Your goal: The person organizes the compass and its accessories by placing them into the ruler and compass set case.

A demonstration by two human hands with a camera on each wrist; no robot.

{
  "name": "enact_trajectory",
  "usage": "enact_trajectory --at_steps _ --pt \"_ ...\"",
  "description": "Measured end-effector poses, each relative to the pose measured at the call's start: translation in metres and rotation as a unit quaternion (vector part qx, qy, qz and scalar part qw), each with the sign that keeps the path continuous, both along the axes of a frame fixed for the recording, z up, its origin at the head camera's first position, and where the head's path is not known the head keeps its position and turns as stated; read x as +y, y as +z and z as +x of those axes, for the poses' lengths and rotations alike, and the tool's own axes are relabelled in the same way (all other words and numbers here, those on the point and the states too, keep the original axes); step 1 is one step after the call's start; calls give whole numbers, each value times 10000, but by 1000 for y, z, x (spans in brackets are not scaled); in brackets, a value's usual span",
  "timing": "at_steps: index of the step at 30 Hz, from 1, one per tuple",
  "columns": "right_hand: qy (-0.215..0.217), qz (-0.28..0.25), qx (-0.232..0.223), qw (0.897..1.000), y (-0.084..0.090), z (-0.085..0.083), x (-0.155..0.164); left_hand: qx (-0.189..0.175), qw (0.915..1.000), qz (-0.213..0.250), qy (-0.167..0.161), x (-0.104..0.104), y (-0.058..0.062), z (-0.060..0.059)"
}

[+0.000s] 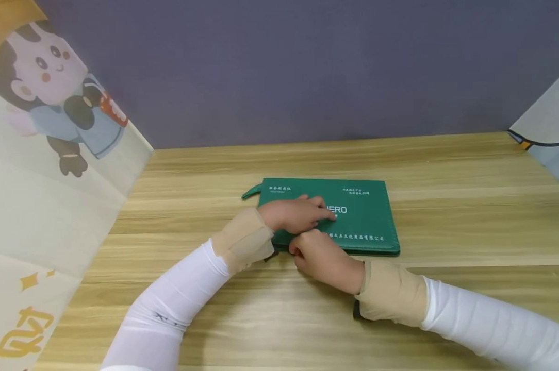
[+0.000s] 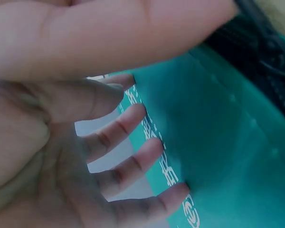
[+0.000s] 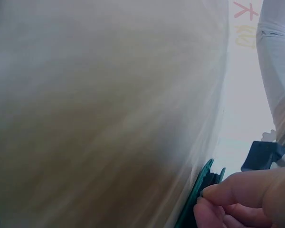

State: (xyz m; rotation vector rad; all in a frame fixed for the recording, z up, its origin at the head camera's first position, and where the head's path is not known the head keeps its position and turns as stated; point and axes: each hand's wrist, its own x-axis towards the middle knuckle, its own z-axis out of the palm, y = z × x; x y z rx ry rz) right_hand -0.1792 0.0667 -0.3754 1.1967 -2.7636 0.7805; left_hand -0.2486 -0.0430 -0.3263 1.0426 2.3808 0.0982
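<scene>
A green zippered case with white lettering lies flat on the table. My left hand rests on its cover, fingers extended; in the left wrist view the fingertips touch the printed surface. At the near edge, my right hand has its fingers curled in and pinches the zipper pull. The black zipper pull shows in the left wrist view, running toward a close finger. From the right wrist view, thumb and forefinger meet at the case's zipped edge, and they hide the pull there.
The wood-grain table runs back to a dark purple-grey panel. A pale printed wall with a cartoon figure stands on the left. A green strap sticks out from the case's far left corner.
</scene>
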Motion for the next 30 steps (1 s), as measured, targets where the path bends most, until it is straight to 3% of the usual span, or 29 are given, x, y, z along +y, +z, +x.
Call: enact_trajectory --at_steps 9,18,25,30 --pt "23 -142 -93 9999 -1 0 -1 -101 9999 22 51 2 2 -2" --pt "-29 -57 -517 9986 0 -1 1 -133 9983 464 -324 -5 7 -26" --pt "-4 55 -714 9974 1 -1 10 96 9980 505 359 -15 3 -35" --pt "-93 100 -813 9966 3 -1 17 514 9923 645 920 -22 -3 -47"
